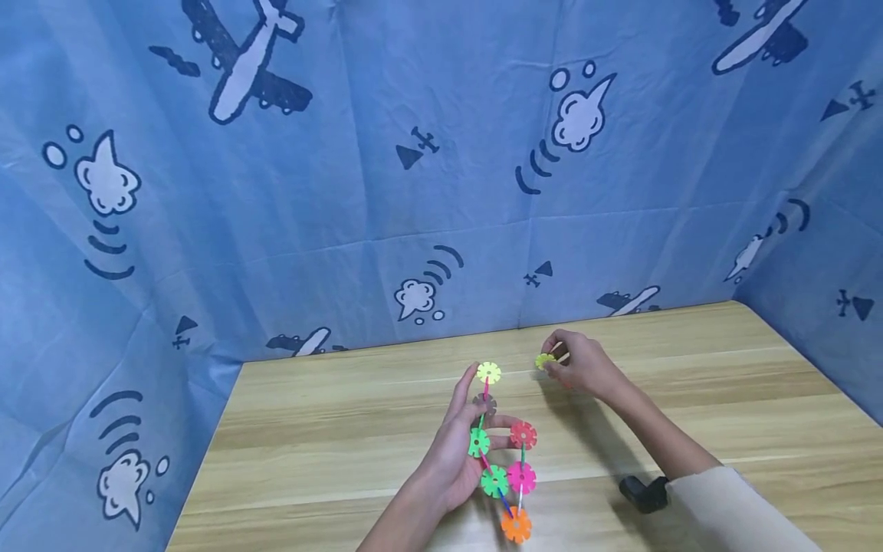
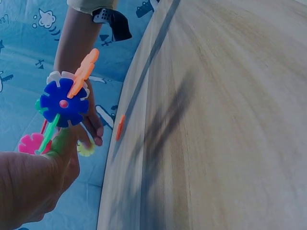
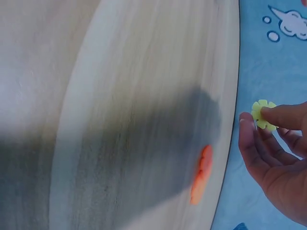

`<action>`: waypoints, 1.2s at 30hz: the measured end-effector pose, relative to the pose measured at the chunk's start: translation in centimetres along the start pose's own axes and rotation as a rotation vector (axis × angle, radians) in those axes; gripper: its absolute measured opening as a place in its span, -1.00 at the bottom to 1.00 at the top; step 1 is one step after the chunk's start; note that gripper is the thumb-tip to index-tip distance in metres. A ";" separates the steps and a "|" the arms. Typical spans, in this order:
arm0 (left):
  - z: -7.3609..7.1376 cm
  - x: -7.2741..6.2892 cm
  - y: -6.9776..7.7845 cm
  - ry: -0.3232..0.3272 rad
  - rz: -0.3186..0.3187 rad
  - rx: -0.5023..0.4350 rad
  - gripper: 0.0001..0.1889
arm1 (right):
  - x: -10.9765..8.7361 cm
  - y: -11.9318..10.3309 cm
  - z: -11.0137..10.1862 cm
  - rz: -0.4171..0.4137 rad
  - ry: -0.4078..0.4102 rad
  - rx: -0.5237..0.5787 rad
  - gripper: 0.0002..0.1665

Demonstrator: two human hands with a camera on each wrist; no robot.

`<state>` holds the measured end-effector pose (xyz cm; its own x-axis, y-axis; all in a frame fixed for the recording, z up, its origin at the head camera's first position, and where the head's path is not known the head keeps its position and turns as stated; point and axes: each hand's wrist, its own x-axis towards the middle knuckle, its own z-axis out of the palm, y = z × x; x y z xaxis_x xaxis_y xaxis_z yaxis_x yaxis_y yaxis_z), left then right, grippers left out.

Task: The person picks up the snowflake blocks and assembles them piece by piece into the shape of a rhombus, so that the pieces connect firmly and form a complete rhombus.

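Note:
My left hand point(image 1: 444, 464) grips a chain of slotted flower-shaped plastic discs above the table. Its yellow disc point(image 1: 489, 372) stands at the top, green discs and a pink disc point(image 1: 522, 478) follow lower, and an orange disc point(image 1: 516, 525) hangs at the bottom. Several discs join edge-on, such as the blue disc point(image 2: 63, 103) in the left wrist view. Farther back and to the right, my right hand point(image 1: 586, 368) pinches a loose yellow disc point(image 3: 263, 104) between thumb and fingers. Below that hand, a loose orange disc point(image 3: 201, 175) lies on the table.
The wooden table point(image 1: 310, 437) ends at a blue curtain point(image 1: 441, 192) printed with planes and clouds, which rises behind it and at both sides. A dark device point(image 1: 645, 493) is worn at the right wrist, by the light sleeve point(image 1: 731, 506).

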<state>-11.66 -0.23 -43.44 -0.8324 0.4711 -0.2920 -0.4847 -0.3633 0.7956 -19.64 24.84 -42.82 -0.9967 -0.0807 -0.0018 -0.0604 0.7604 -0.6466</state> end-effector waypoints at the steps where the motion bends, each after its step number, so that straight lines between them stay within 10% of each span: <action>1: 0.0 0.0 0.0 0.000 -0.001 0.001 -0.28 | -0.1 -0.2 0.1 0.001 0.000 0.015 -0.81; 36: 0.5 0.5 0.0 0.031 0.005 0.071 -0.29 | -5.0 -6.7 0.0 -0.272 -0.013 0.098 -0.77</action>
<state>-11.95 0.38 -43.29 -0.8430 0.4442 -0.3033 -0.4614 -0.3074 0.8322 -14.24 20.16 -38.53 -0.9438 -0.2817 0.1726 -0.3194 0.6442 -0.6950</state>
